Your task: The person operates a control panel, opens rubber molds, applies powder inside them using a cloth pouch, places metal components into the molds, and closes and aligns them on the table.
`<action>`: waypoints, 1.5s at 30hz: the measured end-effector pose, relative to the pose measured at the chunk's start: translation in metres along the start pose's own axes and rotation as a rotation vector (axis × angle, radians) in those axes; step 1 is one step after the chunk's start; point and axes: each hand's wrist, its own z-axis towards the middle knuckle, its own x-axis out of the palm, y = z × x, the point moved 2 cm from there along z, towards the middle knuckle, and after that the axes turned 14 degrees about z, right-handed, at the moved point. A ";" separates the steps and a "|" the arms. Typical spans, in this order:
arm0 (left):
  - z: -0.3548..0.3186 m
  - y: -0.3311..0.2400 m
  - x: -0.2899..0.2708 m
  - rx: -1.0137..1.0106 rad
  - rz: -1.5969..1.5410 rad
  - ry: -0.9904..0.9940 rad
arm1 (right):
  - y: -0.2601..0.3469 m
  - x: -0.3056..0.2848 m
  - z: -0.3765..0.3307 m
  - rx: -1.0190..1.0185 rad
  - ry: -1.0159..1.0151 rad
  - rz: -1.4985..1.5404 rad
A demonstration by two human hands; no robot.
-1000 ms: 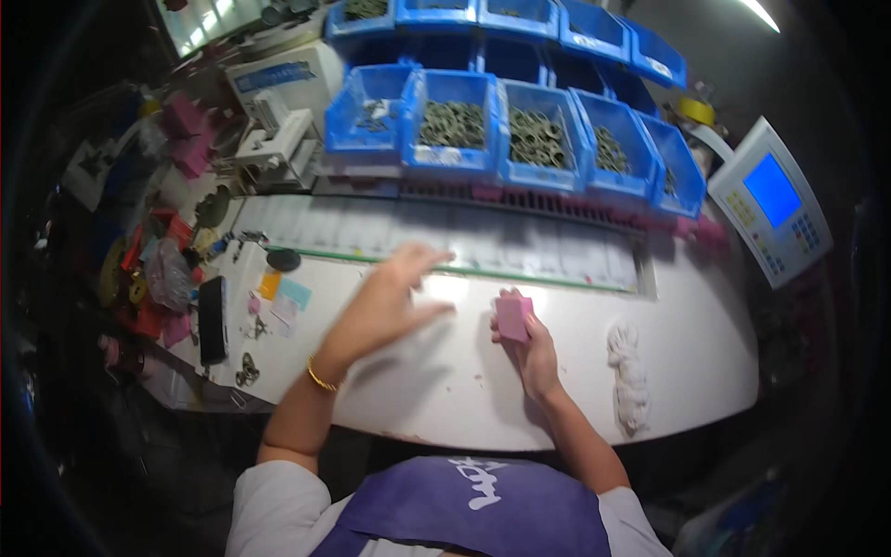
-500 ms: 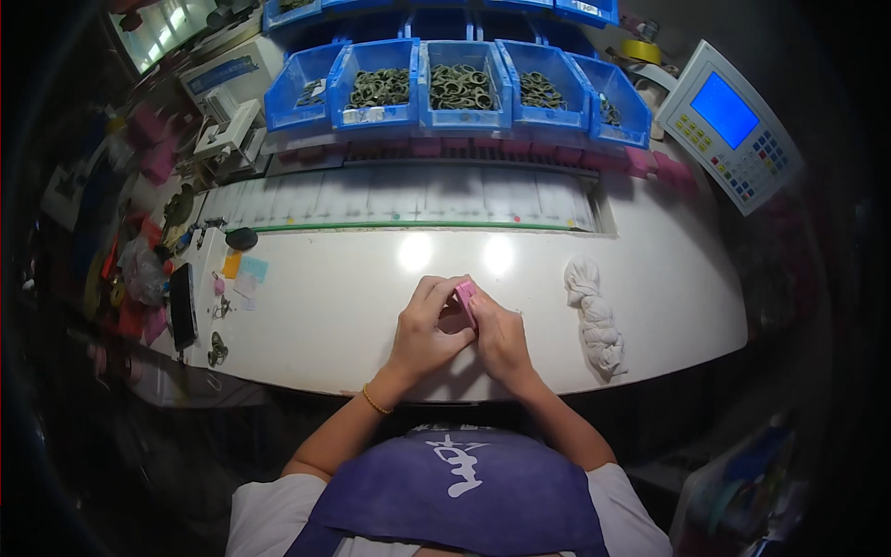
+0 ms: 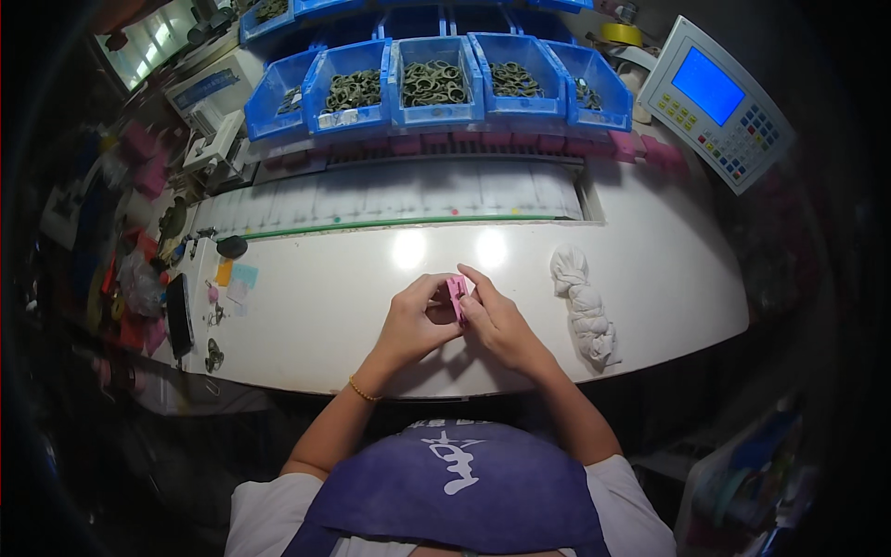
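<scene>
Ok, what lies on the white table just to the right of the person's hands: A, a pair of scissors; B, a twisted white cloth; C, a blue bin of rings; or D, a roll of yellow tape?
B: a twisted white cloth lies on the white table right of the right hand, which with the left hand holds a small pink piece.

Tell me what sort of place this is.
Most likely a small-parts assembly bench in a workshop or factory. A row of blue bins holds dark rings, a control panel with a blue screen stands at the right, and both hands, left hand and right hand, hold a small pink part over the white table.
</scene>
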 end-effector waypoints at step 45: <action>-0.005 -0.001 0.002 -0.124 -0.005 -0.127 | -0.031 -0.001 -0.010 -0.057 0.151 0.500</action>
